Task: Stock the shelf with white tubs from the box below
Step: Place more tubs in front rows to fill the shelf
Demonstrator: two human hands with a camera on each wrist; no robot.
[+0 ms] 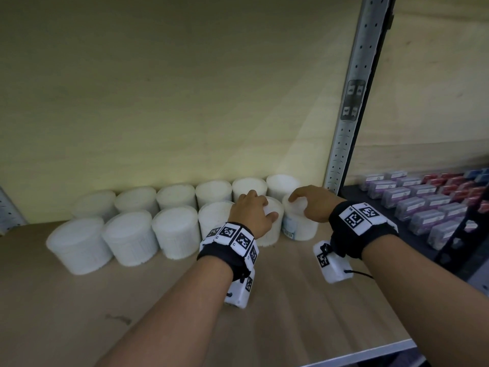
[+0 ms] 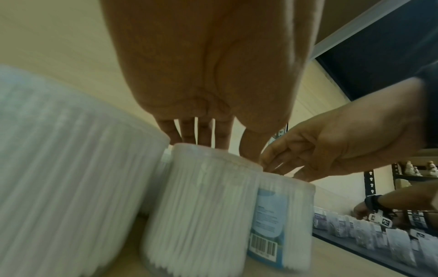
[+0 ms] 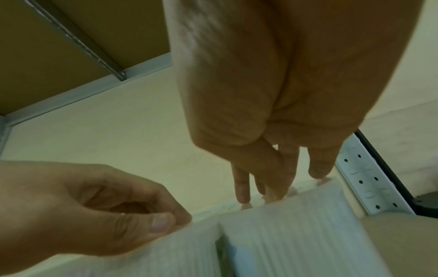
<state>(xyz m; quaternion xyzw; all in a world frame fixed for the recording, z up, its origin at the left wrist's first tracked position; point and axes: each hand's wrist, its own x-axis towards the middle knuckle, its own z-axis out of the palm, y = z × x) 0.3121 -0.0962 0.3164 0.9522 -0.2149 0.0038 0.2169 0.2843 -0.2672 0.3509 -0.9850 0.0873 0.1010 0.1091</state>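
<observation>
Left hand fingers curl round one tub; right hand, at its 3 o'clock, rests extended fingers on labelled tub, likely squaring the front row.

We see a pale wooden back panel closing off the shelf bay, lit unevenly, brighter low down and dim toward the top. The shelf board is bare brown wood with a light front edge. A grey perforated metal upright carries a blurred label. Beyond it, a dark neighbouring shelf holds rows of small purple, red and blue packets. From the right wrist view we see the brown underside of the shelf above, crossed by a metal brace
</observation>
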